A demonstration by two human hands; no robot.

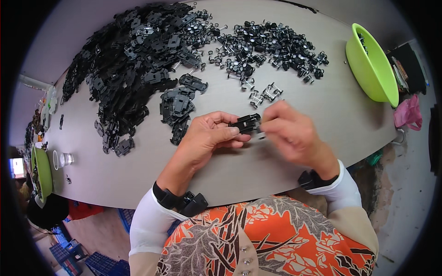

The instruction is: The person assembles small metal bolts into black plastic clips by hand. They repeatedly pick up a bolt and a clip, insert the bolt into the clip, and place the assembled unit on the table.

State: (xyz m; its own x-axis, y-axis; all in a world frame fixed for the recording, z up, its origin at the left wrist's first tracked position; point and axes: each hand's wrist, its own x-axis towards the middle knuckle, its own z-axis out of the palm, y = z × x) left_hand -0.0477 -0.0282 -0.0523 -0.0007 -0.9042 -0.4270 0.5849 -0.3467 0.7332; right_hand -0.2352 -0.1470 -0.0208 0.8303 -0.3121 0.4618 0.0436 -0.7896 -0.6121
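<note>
Orange leaf-print cloth (276, 225) nearest, below grip, cut off at bottom. Left hand (214, 131) pinches black plastic chassis (247, 123), oblong, molded; near end under thumb. Right hand (287, 133) at its other end, motion-blurred, fingers bunched, can't tell if holding; pale bit (261, 135) there unclear. Beyond grip: wheel-and-axle heap (271, 43), shiny rods. Up-left: dark chassis heap (138, 60), overlapping. Well right: smooth green basin (375, 76), contents mostly hidden.
</note>
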